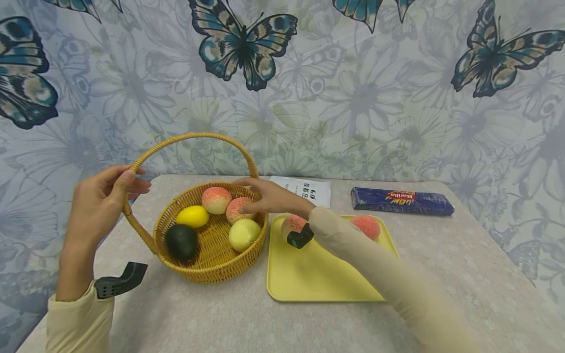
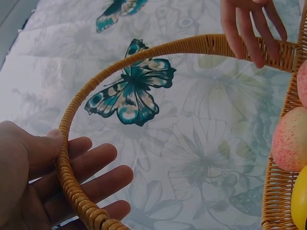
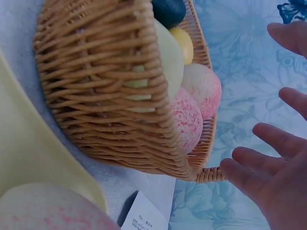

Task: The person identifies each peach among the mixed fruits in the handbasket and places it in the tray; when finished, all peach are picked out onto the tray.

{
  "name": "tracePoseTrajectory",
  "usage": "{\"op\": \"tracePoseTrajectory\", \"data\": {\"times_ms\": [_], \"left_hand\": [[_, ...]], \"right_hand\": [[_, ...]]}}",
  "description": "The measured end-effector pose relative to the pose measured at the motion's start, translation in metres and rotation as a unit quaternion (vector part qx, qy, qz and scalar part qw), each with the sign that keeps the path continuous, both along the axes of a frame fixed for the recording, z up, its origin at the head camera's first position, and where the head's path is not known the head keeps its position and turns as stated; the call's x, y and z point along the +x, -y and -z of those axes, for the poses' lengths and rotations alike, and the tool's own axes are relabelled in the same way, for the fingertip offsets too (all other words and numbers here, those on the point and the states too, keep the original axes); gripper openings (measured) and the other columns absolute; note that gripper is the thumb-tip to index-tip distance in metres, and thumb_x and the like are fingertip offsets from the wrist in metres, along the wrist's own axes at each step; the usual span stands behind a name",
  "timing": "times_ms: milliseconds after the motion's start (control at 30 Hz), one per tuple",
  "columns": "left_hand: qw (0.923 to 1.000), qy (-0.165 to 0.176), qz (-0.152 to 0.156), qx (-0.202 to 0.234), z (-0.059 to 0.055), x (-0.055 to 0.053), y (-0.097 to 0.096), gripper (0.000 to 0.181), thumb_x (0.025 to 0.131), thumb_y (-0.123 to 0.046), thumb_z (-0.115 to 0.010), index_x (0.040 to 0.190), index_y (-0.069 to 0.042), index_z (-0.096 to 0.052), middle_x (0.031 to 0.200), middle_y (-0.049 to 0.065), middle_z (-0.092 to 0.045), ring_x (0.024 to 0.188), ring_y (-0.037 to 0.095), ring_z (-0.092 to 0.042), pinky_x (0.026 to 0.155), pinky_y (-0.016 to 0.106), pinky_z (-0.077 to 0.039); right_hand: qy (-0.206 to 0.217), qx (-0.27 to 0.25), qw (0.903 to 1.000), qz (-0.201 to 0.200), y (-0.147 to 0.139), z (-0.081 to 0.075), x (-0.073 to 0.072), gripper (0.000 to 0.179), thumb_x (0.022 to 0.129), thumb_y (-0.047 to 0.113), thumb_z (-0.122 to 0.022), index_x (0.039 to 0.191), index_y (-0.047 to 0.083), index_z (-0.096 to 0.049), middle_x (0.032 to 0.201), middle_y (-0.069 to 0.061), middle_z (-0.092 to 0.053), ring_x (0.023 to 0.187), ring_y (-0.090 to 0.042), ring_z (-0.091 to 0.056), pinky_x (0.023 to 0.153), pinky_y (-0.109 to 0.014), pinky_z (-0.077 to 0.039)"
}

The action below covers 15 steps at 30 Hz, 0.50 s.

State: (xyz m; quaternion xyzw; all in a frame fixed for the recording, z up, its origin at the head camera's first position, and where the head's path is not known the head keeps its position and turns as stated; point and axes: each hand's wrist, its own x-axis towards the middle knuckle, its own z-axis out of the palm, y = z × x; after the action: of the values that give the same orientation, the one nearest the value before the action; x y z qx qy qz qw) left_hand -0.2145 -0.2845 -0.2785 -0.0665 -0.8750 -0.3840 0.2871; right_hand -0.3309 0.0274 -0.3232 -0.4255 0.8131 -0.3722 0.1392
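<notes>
A wicker basket with a tall arched handle stands at the left of the table. My left hand holds the handle's left side, thumb on the near face and fingers passing behind it. Spread fingers of my right hand are at the handle's other end, by the far right rim. Inside the basket lie a peach, a second peach partly behind my right thumb, a lemon, a dark green avocado and a pale yellow-green round fruit.
Right of the basket lies a yellow tray with a peach and another peach; my right forearm crosses over it. A white printed packet and a blue Barilla box lie at the back, before a butterfly-patterned backdrop.
</notes>
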Motion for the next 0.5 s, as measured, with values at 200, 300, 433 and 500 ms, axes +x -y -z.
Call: {"op": "tracePoseTrajectory", "data": {"times_ms": [200, 300, 433, 500], "left_hand": [[1.0, -0.001, 0.0, 0.003, -0.003, -0.001, -0.001, 0.033, 0.1, -0.027, -0.05, 0.115, -0.001, -0.064, 0.082, -0.018, -0.065, 0.074, -0.007, -0.063, 0.067, 0.006, -0.048], [1.0, 0.001, -0.003, 0.0, -0.003, -0.002, -0.001, 0.033, 0.1, -0.028, -0.05, 0.115, -0.002, -0.064, 0.081, -0.018, -0.065, 0.074, -0.007, -0.063, 0.067, 0.005, -0.048], [1.0, 0.004, -0.005, -0.002, -0.004, -0.003, -0.001, 0.032, 0.1, -0.028, -0.05, 0.114, -0.003, -0.065, 0.08, -0.02, -0.064, 0.074, -0.007, -0.063, 0.067, 0.005, -0.048], [1.0, 0.006, -0.003, -0.001, -0.005, -0.003, 0.0, 0.032, 0.1, -0.027, -0.05, 0.114, -0.003, -0.065, 0.081, -0.019, -0.064, 0.074, -0.007, -0.063, 0.067, 0.005, -0.048]], "right_hand": [[0.003, 0.006, 0.9999, -0.014, 0.012, -0.001, -0.009, 0.061, 0.092, 0.027, -0.064, 0.146, 0.016, -0.037, 0.152, -0.009, -0.033, 0.139, -0.034, -0.033, 0.11, -0.05, -0.032], [0.003, 0.014, 0.9998, -0.013, 0.017, -0.003, -0.01, 0.06, 0.093, 0.027, -0.064, 0.146, 0.014, -0.038, 0.152, -0.009, -0.034, 0.138, -0.035, -0.034, 0.11, -0.05, -0.033], [0.0, 0.025, 0.9997, -0.005, 0.024, -0.004, -0.012, 0.059, 0.093, 0.028, -0.063, 0.145, 0.014, -0.039, 0.151, -0.007, -0.035, 0.138, -0.031, -0.034, 0.11, -0.047, -0.034], [-0.001, 0.031, 0.9995, -0.001, 0.027, -0.003, -0.013, 0.06, 0.093, 0.028, -0.063, 0.145, 0.013, -0.038, 0.151, -0.007, -0.036, 0.139, -0.029, -0.034, 0.11, -0.046, -0.034]]}}
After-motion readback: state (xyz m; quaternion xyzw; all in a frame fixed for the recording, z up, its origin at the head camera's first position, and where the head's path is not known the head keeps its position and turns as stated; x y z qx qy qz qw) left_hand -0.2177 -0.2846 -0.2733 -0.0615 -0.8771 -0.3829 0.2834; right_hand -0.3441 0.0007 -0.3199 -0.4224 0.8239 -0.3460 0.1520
